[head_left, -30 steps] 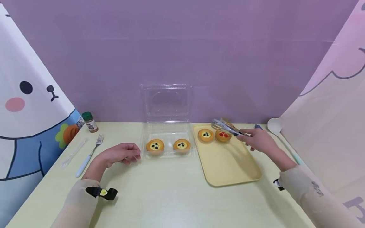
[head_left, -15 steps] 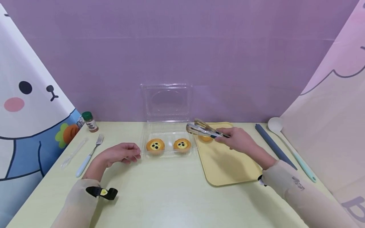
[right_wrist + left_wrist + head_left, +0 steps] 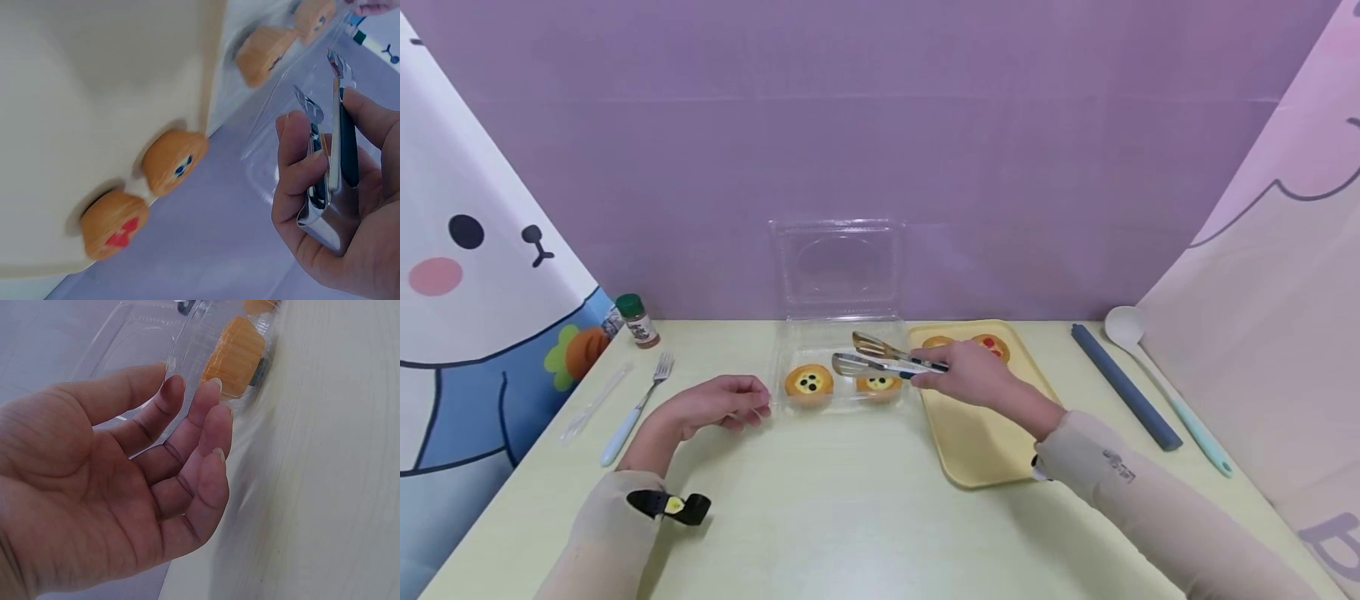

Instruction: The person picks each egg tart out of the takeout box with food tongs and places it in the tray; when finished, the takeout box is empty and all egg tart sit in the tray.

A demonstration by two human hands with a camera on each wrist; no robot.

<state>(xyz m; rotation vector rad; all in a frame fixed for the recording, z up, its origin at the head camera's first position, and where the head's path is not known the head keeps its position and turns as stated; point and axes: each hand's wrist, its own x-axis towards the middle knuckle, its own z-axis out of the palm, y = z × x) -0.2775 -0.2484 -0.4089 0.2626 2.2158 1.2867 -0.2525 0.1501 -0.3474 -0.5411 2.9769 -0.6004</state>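
My right hand (image 3: pixel 973 379) grips metal tongs (image 3: pixel 859 366) by their dark handles. The two tong ends are spread with nothing between them, over the right half of a clear plastic container (image 3: pixel 842 271) whose lid stands up. Inside the container sit two tarts with dark berries, a left tart (image 3: pixel 808 381) and a right tart (image 3: pixel 874 386) partly covered by the tongs. Beside the container's left front corner, my left hand (image 3: pixel 718 402) holds nothing, its fingers loosely bent. Whether its fingertips touch the plastic, I cannot tell.
A yellow tray (image 3: pixel 985 446) on the right bears a dark-berry tart (image 3: pixel 172 164) and a red-topped tart (image 3: pixel 992 345). Farther right lie a blue-grey bar (image 3: pixel 1123 385) and a spoon (image 3: pixel 1172 387). Leftward are a fork (image 3: pixel 636 408), a clear plastic utensil (image 3: pixel 595 404) and a green-capped jar (image 3: pixel 637 322).
My right hand has carried the tongs leftward from above the red-topped tart on the tray to over the container. My left hand has stayed put.
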